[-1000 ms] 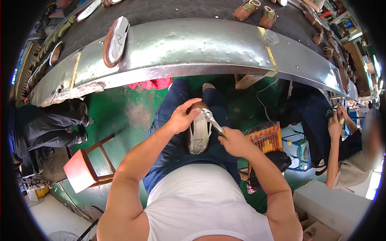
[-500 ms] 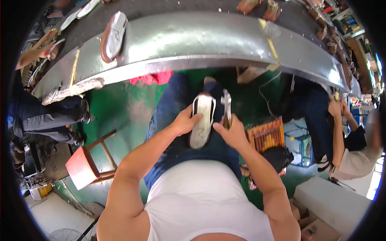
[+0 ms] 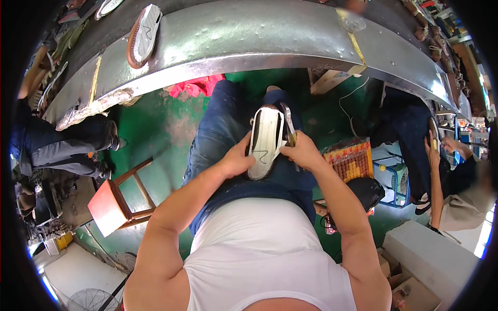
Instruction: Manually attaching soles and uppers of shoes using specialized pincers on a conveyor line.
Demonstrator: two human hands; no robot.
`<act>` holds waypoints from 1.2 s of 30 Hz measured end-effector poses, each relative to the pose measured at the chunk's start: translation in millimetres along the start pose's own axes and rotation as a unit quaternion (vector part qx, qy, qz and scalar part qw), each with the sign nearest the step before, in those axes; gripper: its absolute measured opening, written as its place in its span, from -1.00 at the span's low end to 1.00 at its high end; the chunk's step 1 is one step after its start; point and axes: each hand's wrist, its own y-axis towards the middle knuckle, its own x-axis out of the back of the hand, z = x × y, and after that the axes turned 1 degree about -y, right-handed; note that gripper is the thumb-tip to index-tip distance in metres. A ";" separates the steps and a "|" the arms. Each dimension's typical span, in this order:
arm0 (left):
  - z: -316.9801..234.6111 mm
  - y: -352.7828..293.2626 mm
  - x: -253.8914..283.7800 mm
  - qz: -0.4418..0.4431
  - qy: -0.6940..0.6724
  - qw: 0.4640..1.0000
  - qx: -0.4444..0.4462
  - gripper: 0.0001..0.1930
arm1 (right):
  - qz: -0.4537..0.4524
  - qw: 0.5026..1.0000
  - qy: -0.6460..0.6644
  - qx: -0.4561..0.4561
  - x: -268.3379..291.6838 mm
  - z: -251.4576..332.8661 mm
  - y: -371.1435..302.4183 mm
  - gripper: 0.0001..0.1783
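A white shoe (image 3: pixel 267 136) with a dark squiggle near its heel end and dark edges lies lengthwise over my lap. My left hand (image 3: pixel 238 159) is closed on its left side, thumb on the white surface. In my right hand (image 3: pixel 303 150) is a metal hand tool (image 3: pixel 287 118) with a shiny curved head and a yellowish part at the grip. The tool's head lies along the shoe's right edge; whether it touches is unclear. My right fingers are wrapped round the grip, and my thumb points toward the shoe.
Ahead runs a metal-edged bench (image 3: pixel 249 41) with another white shoe (image 3: pixel 144 36) on its left part. A red-seated stool (image 3: pixel 109 207) stands at left. To the right are a beaded seat cover (image 3: pixel 348 161), a black bag (image 3: pixel 365 194) and a co-worker's arm (image 3: pixel 434 181).
The tool has come left, from apart from the shoe to against or very near its right edge. The shoe has turned slightly, showing more of its dark left edge. My left hand keeps hold.
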 end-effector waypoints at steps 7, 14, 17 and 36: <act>1.2 -14.6 -13.8 -0.011 0.053 0.998 -0.016 0.03 | 0.157 0.953 -0.259 0.014 46.3 50.8 -73.4 -0.65; 51.5 1.4 -26.4 -0.019 -0.043 0.992 -0.120 -0.16 | 0.079 0.828 -0.508 0.224 33.3 70.7 -59.1 -0.66; 42.2 5.8 -37.9 -0.027 -0.333 0.940 -0.072 -0.33 | 0.187 0.820 -0.511 0.177 31.2 71.7 -56.0 -0.72; 19.5 2.0 -29.5 -0.171 0.319 0.921 -0.143 -0.43 | 0.023 0.929 -0.349 0.124 23.7 13.9 -38.5 -0.74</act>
